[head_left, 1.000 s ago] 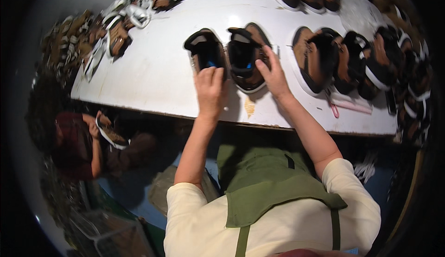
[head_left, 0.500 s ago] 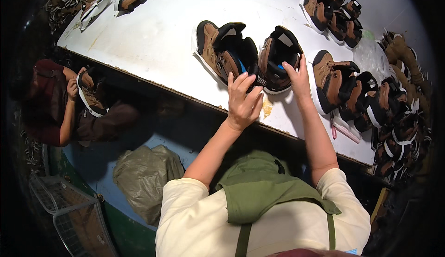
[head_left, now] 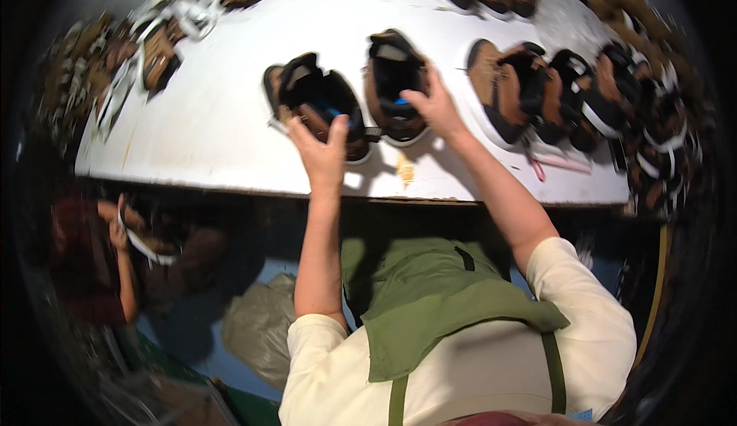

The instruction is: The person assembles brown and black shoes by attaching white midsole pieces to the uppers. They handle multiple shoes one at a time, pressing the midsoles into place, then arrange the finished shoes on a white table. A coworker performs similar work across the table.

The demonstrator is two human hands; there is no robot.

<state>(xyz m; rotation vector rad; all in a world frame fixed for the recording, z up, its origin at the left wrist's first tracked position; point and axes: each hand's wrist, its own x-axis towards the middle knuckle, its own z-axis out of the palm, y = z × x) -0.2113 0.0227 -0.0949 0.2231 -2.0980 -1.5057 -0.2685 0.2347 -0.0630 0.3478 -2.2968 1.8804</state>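
Note:
Two brown-and-black high-top shoes with pale soles stand side by side on the white table, openings up, with blue showing inside. My left hand (head_left: 321,156) grips the left shoe (head_left: 307,88) at its near side, thumb by the collar and fingers along the outer left side. My right hand (head_left: 439,108) holds the right shoe (head_left: 393,73), its thumb over the opening and its fingers on the outer right side. A small gap lies between the shoes. Motion blurs them slightly, and my fingertips are partly hidden.
The white table (head_left: 207,111) ends at a near edge before me. Similar shoes (head_left: 495,80) line its right side; more shoes (head_left: 160,57) lie at left. A pink-handled tool (head_left: 537,168) lies near the right edge. At lower left a co-worker (head_left: 96,257) holds another shoe.
My view has turned, so the table edge looks more level. My left hand has shifted from the left shoe's heel to its left side. The right hand stays on its shoe.

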